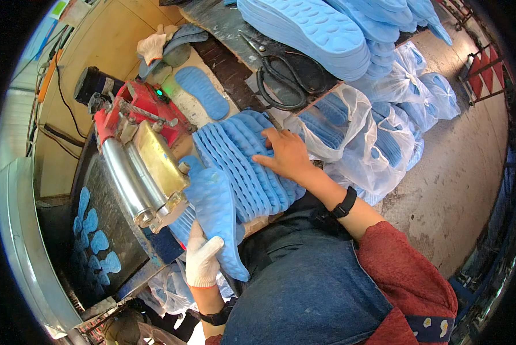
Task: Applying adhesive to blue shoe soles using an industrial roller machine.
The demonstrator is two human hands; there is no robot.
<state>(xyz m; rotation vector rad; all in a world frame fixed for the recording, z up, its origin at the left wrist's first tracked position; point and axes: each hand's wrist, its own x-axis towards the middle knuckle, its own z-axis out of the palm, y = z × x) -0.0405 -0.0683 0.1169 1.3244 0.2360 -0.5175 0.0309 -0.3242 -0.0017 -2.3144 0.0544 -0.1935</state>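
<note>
Floor (pixel 465 172), bare concrete, takes up the right side and is the widest open run in view; a red metal frame (pixel 482 69) stands at its far edge. Workbench (pixel 223 63), dark and worn, runs from upper centre down to the person's lap, with little free surface left on it. A tall stack of blue insoles (pixel 327 34) fills its far end, overhanging toward clear plastic bags of insoles (pixel 378 132) that crowd the bench's right edge down to the floor. The roller machine (pixel 140 161), red body with a brass housing and a steel cylinder, sits at the bench's left edge, just beside the fanned row of blue insoles (pixel 241 167) laid overlapping across the middle. Below the machine, a dark tray (pixel 120 230) holds small blue cut pieces (pixel 94 236) near its left wall.

The right hand (pixel 287 155), bare, lies flat with fingers spread on the fanned row's right end, close against the nearest bag. The left hand (pixel 203 259), in a white glove, grips the near end of a single blue insole (pixel 215 218), which angles up to the machine's roller mouth and overlaps the row's left edge. Large black scissors (pixel 284 75) rest closed on the bench between the stack and the row. One loose insole (pixel 203 92) lies apart, beyond the machine.
</note>
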